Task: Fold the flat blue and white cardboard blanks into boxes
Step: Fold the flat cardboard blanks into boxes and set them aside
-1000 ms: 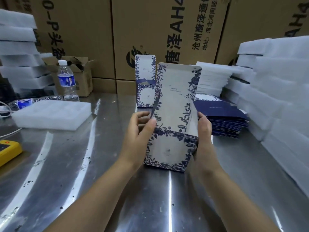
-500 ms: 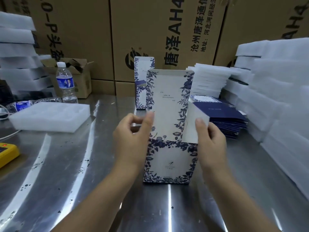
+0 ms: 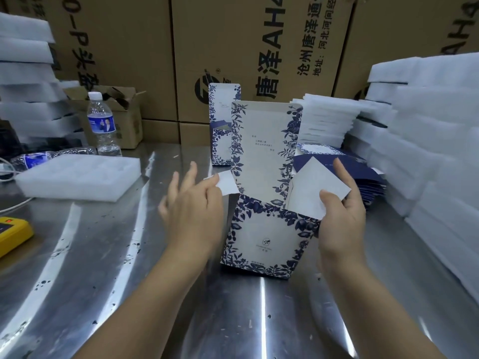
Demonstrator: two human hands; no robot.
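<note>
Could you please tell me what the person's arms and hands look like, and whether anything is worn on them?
The left forearm and right forearm are bare to the frame's edge, no sleeves in view. The left hand, slightly blurred, and right hand wear no gloves; no watch, bracelet or ring shows.

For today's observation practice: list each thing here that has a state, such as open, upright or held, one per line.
Front box, standing, lid up, side flaps out.
Right flap, pinched by right hand.
Left flap, at the left hand, fingers spread.
Rear box, standing, lid up.
Water bottle, upright, capped.
Second bottle, lying on its side.
Brown carton, open.
Blanks, stacked flat.
</note>
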